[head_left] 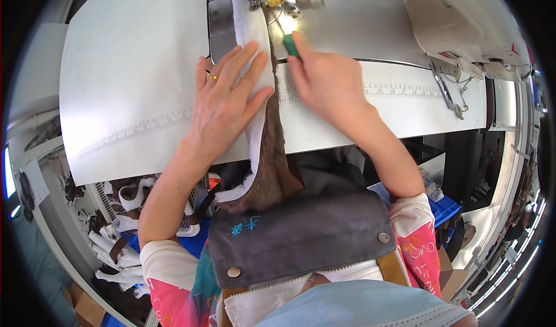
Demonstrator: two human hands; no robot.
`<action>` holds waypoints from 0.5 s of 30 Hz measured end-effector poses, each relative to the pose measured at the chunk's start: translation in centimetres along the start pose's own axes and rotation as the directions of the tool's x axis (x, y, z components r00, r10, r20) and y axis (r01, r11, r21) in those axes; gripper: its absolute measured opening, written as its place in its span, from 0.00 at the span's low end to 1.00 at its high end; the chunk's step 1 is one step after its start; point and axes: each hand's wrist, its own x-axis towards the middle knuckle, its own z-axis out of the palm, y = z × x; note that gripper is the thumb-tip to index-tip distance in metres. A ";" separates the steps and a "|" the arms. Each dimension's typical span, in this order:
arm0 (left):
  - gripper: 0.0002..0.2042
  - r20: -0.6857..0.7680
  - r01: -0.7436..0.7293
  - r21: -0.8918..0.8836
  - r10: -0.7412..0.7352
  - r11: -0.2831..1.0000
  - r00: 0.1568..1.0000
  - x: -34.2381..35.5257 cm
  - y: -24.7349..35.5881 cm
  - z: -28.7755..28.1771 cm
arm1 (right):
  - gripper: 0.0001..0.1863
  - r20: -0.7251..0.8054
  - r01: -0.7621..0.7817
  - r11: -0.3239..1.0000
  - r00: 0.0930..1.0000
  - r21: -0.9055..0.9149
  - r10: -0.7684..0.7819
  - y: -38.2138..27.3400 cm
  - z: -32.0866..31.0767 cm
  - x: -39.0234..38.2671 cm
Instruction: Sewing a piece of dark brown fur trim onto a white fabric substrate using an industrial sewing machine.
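Note:
A long strip (272, 130) with a white face and brown fur runs from under the sewing machine's presser foot (255, 4) down over the table's front edge into my lap. My left hand (229, 95) lies on the strip's white face, fingers extended and slightly apart, with a gold ring on one. My right hand (327, 78) grips a green-handled tool (289, 44) just right of the strip; its thin metal tip points toward the needle area, beside a small yellow piece (274, 2).
The white worktable (116, 78) has printed rulers and a steel machine bed (347, 32). The machine's body (440, 20) stands at upper right, with metal tools (446, 92) beneath it. Under the table are white and brown pieces (119, 240) and a blue bin (440, 208).

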 end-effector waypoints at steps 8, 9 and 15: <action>0.20 -0.026 -0.072 0.028 0.073 0.997 0.997 -0.1 -0.4 -0.4 | 0.21 0.108 0.118 0.983 0.985 0.143 -0.134 1.5 -1.5 -1.6; 0.19 -0.034 -0.065 -0.004 0.065 0.998 0.997 -0.1 -0.4 -0.4 | 0.21 0.108 0.115 0.983 0.985 0.142 -0.131 1.5 -1.5 -1.5; 0.18 -0.059 -0.021 -0.065 0.017 0.998 0.998 1.0 -1.2 0.0 | 0.20 0.083 0.092 0.993 0.992 0.080 -0.099 2.2 -1.0 0.1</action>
